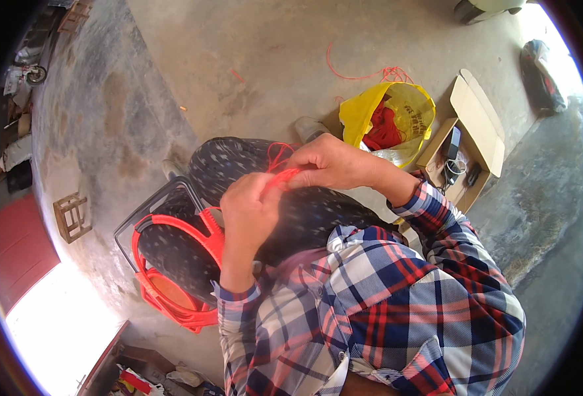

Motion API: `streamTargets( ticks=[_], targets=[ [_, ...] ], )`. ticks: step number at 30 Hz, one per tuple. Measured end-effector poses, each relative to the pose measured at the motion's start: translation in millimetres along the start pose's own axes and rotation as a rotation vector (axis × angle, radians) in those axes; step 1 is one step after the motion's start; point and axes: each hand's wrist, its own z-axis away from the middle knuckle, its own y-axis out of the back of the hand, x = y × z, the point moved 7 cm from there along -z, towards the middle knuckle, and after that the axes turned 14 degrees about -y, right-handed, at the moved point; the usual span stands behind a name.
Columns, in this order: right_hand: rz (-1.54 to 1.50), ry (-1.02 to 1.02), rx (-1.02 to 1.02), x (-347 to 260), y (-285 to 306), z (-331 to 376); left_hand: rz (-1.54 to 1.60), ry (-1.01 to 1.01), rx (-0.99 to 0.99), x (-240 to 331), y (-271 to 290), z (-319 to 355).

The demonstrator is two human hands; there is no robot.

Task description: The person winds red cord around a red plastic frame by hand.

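Above my lap, both hands pinch a small bundle of red cord [283, 178]. My left hand [250, 203] is closed round its near-left end. The fingers of my right hand [331, 162] press together on the other end. Thin loops of the cord stick up beyond my knuckles, over the dark speckled trousers [232, 158]. How the strands run inside my grip is hidden. Left of my left forearm, a red-orange ring-shaped frame [192, 322], perhaps a reel, rests by my leg with a grey metal bar handle [128, 228].
A yellow bag [359, 109] holding red material stands beyond my right hand, with loose red cord [344, 78] behind it. Right of it lies an open cardboard box [479, 119] with a black device and cables. A small wooden stool [71, 218] stands at the left.
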Motion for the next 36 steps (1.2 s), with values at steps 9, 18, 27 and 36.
streamTargets(
  ticks=[9, 18, 27, 36],
  targets=[
    [-0.215, -0.221, 0.019, 55.1, 40.6, 11.4, 0.067, 0.186, -0.02, -14.8, 7.5, 6.5],
    [-0.057, -0.304, -0.133, 13.9, 15.9, 7.7, 0.088, 0.174, 0.077, -17.4, 9.3, 7.1],
    [0.016, -0.145, 0.369, 69.2, 63.3, 13.6, 0.476, 0.344, 0.219, -28.2, -0.3, 7.9],
    [-0.798, -0.207, 0.196, 44.7, 35.0, -7.6, -0.036, -0.04, 0.222, -3.3, 16.0, -9.0]
  ],
)
